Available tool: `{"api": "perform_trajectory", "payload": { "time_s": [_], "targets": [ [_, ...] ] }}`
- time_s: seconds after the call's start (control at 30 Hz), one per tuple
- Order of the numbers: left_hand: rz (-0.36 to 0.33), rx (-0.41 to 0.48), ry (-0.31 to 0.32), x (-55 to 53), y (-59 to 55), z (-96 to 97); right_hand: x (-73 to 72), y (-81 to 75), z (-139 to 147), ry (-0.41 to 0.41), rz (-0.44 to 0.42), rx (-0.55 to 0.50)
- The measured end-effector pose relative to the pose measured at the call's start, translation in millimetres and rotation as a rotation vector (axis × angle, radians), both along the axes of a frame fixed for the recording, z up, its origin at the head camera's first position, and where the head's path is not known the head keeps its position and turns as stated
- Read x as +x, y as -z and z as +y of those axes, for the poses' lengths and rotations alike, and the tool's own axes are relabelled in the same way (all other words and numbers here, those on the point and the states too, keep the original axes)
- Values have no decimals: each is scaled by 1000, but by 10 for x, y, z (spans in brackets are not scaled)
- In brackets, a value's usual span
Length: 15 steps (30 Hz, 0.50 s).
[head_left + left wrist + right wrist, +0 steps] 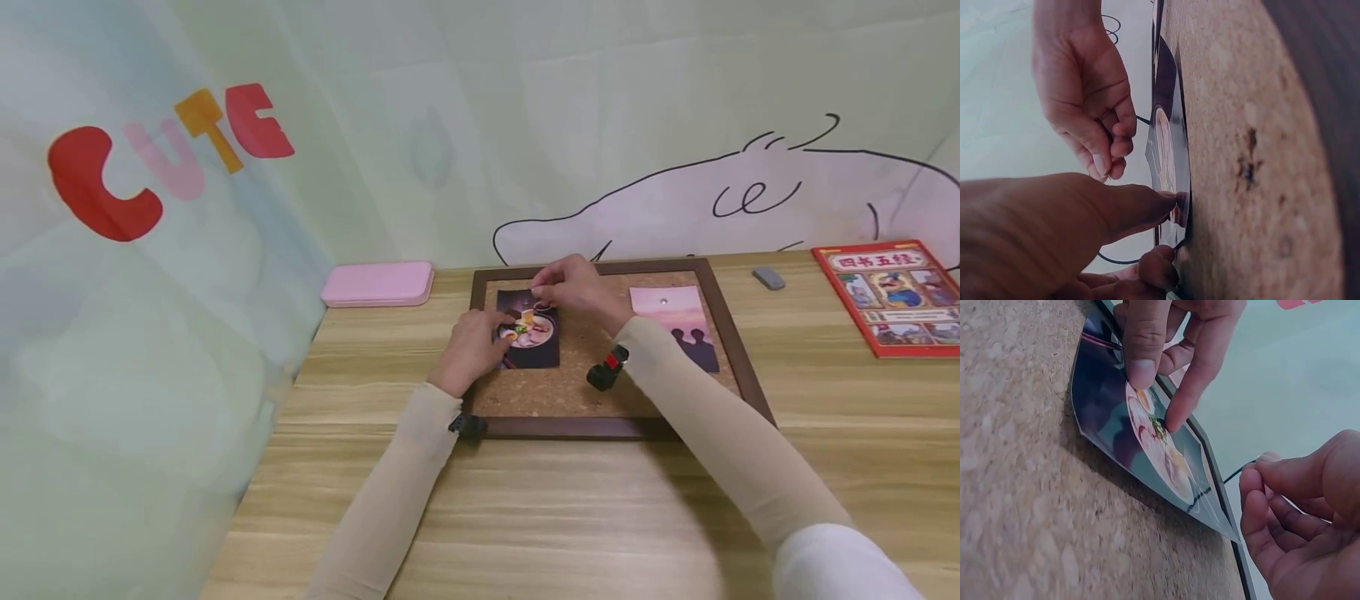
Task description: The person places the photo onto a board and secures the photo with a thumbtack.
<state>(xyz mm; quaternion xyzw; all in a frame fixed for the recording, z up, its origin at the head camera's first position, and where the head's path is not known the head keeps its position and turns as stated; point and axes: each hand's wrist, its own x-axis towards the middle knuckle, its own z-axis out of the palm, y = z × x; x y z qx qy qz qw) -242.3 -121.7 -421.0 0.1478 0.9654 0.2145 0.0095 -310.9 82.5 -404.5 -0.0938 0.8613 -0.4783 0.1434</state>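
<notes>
A photo of a bowl of noodles (542, 354) lies on the left part of a framed cork board (585, 396). My left hand (471, 350) rests at its left side, thumb and index fingertip pressing on the bowl picture. In the right wrist view the photo's near edge (1154, 497) stands a little off the cork. Over the photo's top edge, my right hand (581, 292) pinches between thumb and index finger what looks like a thumbtack, mostly hidden by the fingertips. A sunset photo (671, 312) with a silver thumbtack (663, 301) near its top is on the board's right.
The brown wooden frame (577, 427) borders the cork. A pink case (377, 284) lies behind and left of the board. To the right are a small grey block (768, 277) and a red-bordered book (896, 296). A printed curtain (420, 108) hangs behind the wooden table (540, 508).
</notes>
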Motion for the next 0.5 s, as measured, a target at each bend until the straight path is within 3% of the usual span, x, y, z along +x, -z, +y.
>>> {"api": "perform_trajectory", "payload": {
  "time_s": [0.5],
  "targets": [
    [-8, 31, -4, 17, -5, 14, -89, 95, -123, -22, 9, 44]
  ]
}}
